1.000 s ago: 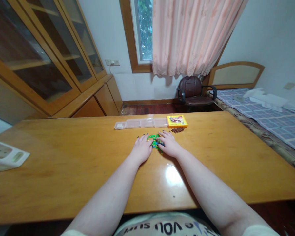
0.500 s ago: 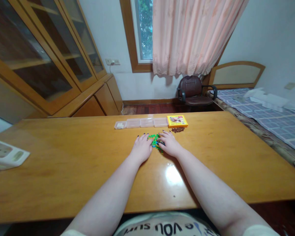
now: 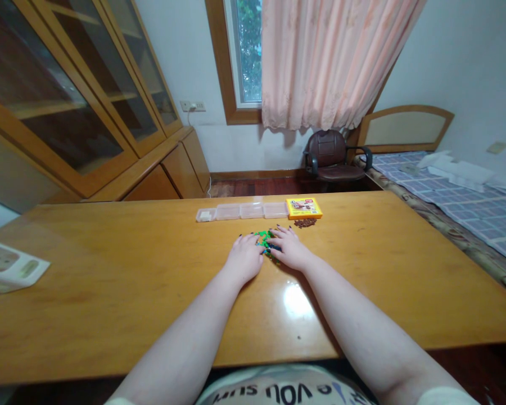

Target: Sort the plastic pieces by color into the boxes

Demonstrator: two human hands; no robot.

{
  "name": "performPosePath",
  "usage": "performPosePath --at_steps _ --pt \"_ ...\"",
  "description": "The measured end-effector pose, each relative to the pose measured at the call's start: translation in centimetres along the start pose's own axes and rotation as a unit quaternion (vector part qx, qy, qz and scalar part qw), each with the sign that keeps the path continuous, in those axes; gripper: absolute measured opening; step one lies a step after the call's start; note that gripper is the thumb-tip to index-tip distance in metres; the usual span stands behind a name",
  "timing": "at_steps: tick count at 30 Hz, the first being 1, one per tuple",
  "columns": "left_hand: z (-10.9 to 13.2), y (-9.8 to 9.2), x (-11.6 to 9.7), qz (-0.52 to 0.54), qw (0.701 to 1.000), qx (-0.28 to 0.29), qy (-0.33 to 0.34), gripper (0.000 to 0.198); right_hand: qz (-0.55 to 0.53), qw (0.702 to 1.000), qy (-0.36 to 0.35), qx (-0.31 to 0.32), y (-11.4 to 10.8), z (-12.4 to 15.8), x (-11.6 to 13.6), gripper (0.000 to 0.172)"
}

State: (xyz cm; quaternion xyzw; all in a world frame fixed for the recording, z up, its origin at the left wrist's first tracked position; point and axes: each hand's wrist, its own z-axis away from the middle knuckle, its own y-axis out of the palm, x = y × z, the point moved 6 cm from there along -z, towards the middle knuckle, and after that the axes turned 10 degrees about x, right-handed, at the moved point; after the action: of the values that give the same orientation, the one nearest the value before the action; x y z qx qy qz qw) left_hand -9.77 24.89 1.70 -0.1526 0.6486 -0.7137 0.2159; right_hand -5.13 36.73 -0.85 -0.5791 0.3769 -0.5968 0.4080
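A small heap of green, blue and orange pieces [image 3: 263, 236] lies on the wooden table, partly covered by my hands. My left hand [image 3: 245, 256] rests palm down at the heap's left side, its fingers stretched forward. From the right, my right hand [image 3: 290, 247] lies over the heap with its fingers spread among the pieces. Both hands touch the heap; no piece is seen gripped. Just beyond my right hand is a pile of small brown pieces [image 3: 306, 223]. Behind that pile sits a yellow box [image 3: 303, 208] with a printed picture.
A row of clear plastic trays [image 3: 240, 211] runs left from the yellow box, with something pale in the leftmost one. At the table's left edge stands a white slotted object [image 3: 14, 264]. Past the far edge of the table [image 3: 130, 292] is a brown office chair [image 3: 331, 154].
My left hand has shifted slightly right and toward me. The fingers of my right hand have moved a little over the heap, and the pieces between the hands lie differently.
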Motion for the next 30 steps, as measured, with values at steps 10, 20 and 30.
performPosePath --at_steps 10,20,30 --pt "-0.4 1.1 0.8 0.011 1.000 0.015 -0.020 0.036 -0.016 1.000 0.001 -0.026 -0.3 0.0 -0.1 0.030" --pt "0.1 -0.2 0.0 0.010 1.000 -0.009 0.011 0.032 -0.026 0.994 0.029 -0.102 -1.8 0.1 -0.6 0.027" --pt "-0.8 1.7 1.4 0.014 0.999 0.008 -0.045 0.044 -0.069 0.990 0.062 -0.107 -2.3 0.5 -1.7 0.040"
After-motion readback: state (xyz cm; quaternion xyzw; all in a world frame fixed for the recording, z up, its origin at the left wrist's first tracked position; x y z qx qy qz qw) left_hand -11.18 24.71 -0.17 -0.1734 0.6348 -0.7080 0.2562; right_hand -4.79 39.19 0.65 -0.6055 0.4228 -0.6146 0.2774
